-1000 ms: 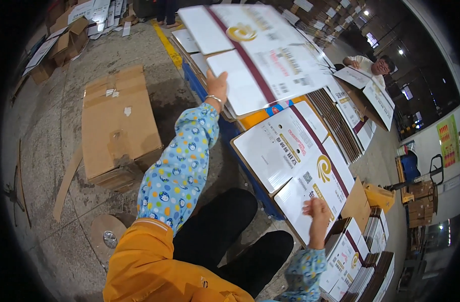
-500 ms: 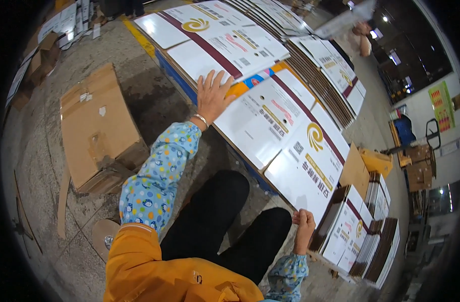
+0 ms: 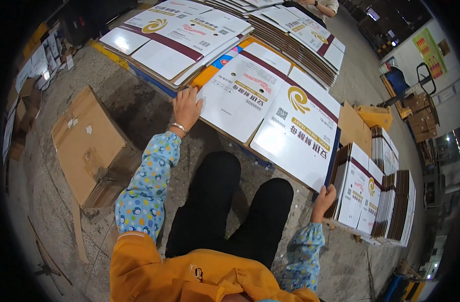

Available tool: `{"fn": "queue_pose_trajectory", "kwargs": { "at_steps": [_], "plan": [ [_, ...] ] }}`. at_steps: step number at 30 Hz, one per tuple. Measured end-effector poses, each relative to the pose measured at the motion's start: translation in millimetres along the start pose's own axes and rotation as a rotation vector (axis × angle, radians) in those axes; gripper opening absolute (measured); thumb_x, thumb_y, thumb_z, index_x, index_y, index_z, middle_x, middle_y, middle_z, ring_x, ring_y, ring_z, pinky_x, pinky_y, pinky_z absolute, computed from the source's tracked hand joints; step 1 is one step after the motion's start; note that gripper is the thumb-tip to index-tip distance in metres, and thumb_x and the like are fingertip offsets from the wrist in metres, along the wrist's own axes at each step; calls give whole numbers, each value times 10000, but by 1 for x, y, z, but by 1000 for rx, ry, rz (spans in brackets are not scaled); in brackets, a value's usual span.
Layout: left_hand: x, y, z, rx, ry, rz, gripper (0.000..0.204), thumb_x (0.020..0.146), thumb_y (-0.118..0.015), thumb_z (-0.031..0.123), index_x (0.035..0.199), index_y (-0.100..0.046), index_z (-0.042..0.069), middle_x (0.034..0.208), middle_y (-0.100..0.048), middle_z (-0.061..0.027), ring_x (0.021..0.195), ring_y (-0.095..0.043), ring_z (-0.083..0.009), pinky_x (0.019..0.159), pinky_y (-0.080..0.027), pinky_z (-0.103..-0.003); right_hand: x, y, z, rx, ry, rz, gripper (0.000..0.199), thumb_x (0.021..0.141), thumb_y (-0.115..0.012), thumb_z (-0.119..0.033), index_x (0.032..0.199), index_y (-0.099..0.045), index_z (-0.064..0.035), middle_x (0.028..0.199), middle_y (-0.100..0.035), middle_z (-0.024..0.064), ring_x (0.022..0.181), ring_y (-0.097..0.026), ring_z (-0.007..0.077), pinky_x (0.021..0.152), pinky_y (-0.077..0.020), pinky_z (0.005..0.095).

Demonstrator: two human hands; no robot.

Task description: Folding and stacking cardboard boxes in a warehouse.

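A flattened white carton (image 3: 257, 108) with a maroon stripe and gold swirl lies printed side up in front of me. My left hand (image 3: 188, 107) has its fingers curled over the carton's left end; the thumb is mostly hidden. At the near right corner my right hand (image 3: 322, 201) is closed in a pinch on the same carton. Beyond my left hand is a stack of similar flattened cartons (image 3: 164, 59). An orange and blue printed surface (image 3: 209, 74) shows between that stack and the held carton. Patterned blue sleeves cover both my forearms.
A brown cardboard box (image 3: 91, 151) stands on the floor to my left. Bundles of flattened cartons (image 3: 363, 194) stand on edge at the right, near a yellow object (image 3: 375, 117). Another person's hand (image 3: 308, 2) shows at the far edge, behind a tall carton stack (image 3: 290, 48).
My left hand has left the left stack's edge and closed on the near carton's left end. The right hand has come up to its near right corner. The view has shifted.
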State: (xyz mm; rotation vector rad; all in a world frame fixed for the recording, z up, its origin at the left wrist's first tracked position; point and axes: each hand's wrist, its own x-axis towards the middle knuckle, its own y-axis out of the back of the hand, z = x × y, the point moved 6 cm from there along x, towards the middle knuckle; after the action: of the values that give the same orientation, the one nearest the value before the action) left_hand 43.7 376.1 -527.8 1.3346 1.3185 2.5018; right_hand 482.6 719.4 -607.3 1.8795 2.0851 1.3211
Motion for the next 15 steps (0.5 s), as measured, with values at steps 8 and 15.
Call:
{"fn": "queue_pose_trajectory", "kwargs": {
  "at_steps": [8,15],
  "plan": [
    [-20,-35,-19,-38,122,-196,384,729,-645,240,1050,-573,43,974,-566,-171,922,-470,-348,832,-378,-439,4,-30,6,-5,-153,-151,442,759,-625,-245,1070,-542,58,978,-531,216,907,-526,333,817,-407,381],
    [-40,-1,-8,-126,45,-473,714,601,-746,377,1202,-514,70,1168,-456,-214,1048,-400,-363,906,-345,-429,-3,-2,2,33,-128,-313,572,730,-700,-305,1145,-508,40,1099,-484,210,1034,-475,341,871,-394,397]
  ]
}}
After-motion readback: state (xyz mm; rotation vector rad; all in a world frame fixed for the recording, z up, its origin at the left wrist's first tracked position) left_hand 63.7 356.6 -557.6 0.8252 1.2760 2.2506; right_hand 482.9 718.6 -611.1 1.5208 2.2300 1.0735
